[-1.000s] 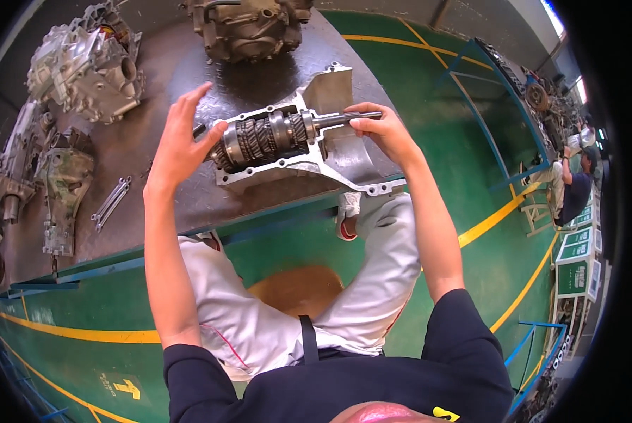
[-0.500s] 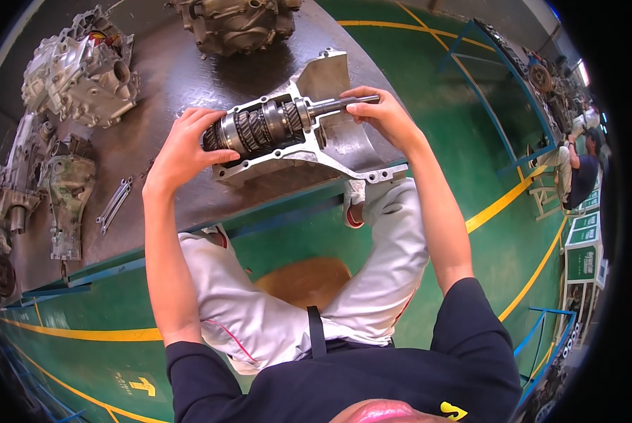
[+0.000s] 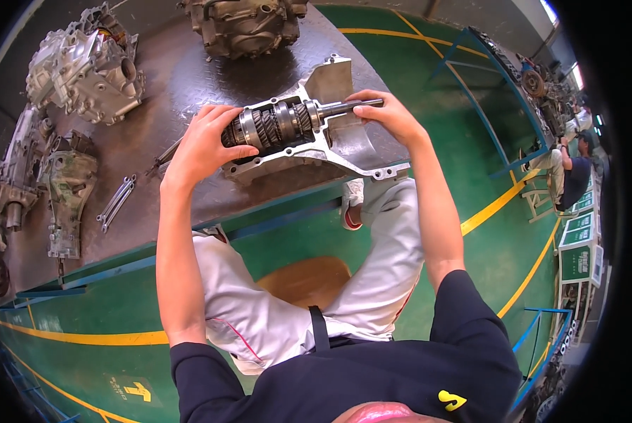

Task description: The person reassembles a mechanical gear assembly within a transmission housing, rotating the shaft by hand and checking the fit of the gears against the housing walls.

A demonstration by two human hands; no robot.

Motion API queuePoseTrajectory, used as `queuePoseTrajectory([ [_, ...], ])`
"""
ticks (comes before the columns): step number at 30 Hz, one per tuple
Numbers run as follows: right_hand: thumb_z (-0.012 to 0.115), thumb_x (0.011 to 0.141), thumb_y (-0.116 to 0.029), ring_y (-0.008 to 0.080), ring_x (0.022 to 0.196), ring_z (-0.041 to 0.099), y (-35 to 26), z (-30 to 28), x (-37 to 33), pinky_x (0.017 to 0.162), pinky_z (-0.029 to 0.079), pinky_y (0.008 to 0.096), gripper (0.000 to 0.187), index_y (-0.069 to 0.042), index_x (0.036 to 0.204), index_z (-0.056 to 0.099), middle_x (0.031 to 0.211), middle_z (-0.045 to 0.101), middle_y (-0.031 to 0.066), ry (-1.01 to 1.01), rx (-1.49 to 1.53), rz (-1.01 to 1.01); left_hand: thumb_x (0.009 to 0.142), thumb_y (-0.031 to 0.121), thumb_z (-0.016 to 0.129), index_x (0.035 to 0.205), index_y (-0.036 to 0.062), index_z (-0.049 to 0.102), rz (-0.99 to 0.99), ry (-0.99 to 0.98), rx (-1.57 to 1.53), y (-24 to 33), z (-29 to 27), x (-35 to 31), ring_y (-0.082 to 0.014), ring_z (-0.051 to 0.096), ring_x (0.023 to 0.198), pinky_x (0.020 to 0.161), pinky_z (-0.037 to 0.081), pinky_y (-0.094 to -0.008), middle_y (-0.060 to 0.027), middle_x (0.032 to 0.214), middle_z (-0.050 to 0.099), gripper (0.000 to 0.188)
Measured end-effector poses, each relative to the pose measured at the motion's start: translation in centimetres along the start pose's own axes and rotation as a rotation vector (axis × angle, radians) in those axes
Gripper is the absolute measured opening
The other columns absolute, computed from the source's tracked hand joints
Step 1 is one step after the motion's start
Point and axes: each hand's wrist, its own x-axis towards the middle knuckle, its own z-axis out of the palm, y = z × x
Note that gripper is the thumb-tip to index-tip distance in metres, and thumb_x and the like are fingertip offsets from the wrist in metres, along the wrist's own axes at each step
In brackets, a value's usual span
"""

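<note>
Since a second ago, the left hand [image 3: 207,144] has been brought from a raised, wide-open pose onto the left end of the cylindrical stack of dark steel gears [image 3: 281,125], while the right hand [image 3: 393,121] has been kept at the other end. By the left hand the gear stack is now grasped from above, the four fingers laid close together over its far side and the thumb parted from them along its near side. By the right hand the slim, bare steel shaft [image 3: 333,109] is pinched near its tip between thumb and fingertips. The gear stack is seated in an open, silver cast-metal housing [image 3: 355,146] with a flared right end, laid across the near right corner of the dark metal-topped workbench [image 3: 168,92]. Just left of the left hand a thin dark rod [image 3: 164,154] is seen; whether it is joined to the gears cannot be told. Two slender silver wrenches [image 3: 116,204] are laid side by side toward the near edge, beside a long, grey, stained metal casing [image 3: 69,194]. Toward the far edge a bulky, brown metal casing [image 3: 249,28] is stood, and toward the left a ribbed, bright silver casing [image 3: 83,74].
</note>
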Motion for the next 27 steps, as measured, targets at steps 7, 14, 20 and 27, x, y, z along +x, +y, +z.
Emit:
queuePoseTrajectory([
  [7, 0.079, 0.078, -0.029, 0.0238, 0.108, 0.059, -8.3, 7.0, 0.9, 0.096, 0.045, 0.0357, 0.049, -0.002, 0.117, 0.064, 0.111, 0.066, 0.0085, -0.077, -1.001, -0.612, 0.069, 0.034, 0.084, 0.127, 0.0000, 0.059, -0.005, 0.033, -0.015, -0.1, 0.3, -0.5, -0.0322, 0.050, 0.123, 0.106, 0.041, -0.0417, -0.0123, 0.129, 0.059, 0.072],
  [14, 0.076, 0.079, -0.030, 0.0267, 0.111, 0.057, -8.6, 12.8, 3.8, 0.098, 0.042, 0.0385, 0.049, -0.004, 0.118, 0.063, 0.112, 0.067, 0.0094, -0.423, -1.596, -0.488, 0.069, 0.034, 0.084, 0.127, 0.0015, 0.060, -0.008, 0.020, 0.016, -0.2, 0.7, -0.2, -0.0311, 0.050, 0.122, 0.106, 0.042, -0.0413, -0.0107, 0.130, 0.060, 0.071],
  [20, 0.073, 0.082, -0.025, 0.0298, 0.111, 0.055, -7.1, 8.8, 3.7, 0.102, 0.042, 0.0426, 0.054, -0.003, 0.129, 0.059, 0.115, 0.065, 0.0124, -0.406, -1.271, -0.715, 0.068, 0.033, 0.084, 0.125, 0.0018, 0.061, 0.015, 0.061, 0.019, -0.1, 0.5, -0.6, -0.0308, 0.051, 0.121, 0.105, 0.042, -0.0411, -0.0100, 0.126, 0.062, 0.069],
  [27, 0.072, 0.086, -0.028, 0.0301, 0.113, 0.055, -6.5, 8.6, 3.3, 0.101, 0.043, 0.0436, 0.055, -0.010, 0.135, 0.056, 0.118, 0.064, 0.0117, -0.317, -1.237, -0.622, 0.068, 0.035, 0.085, 0.128, 0.0015, 0.058, 0.002, 0.066, -0.011, -0.6, 0.9, -1.0, -0.0315, 0.051, 0.120, 0.104, 0.042, -0.0417, -0.0115, 0.124, 0.062, 0.073],
])
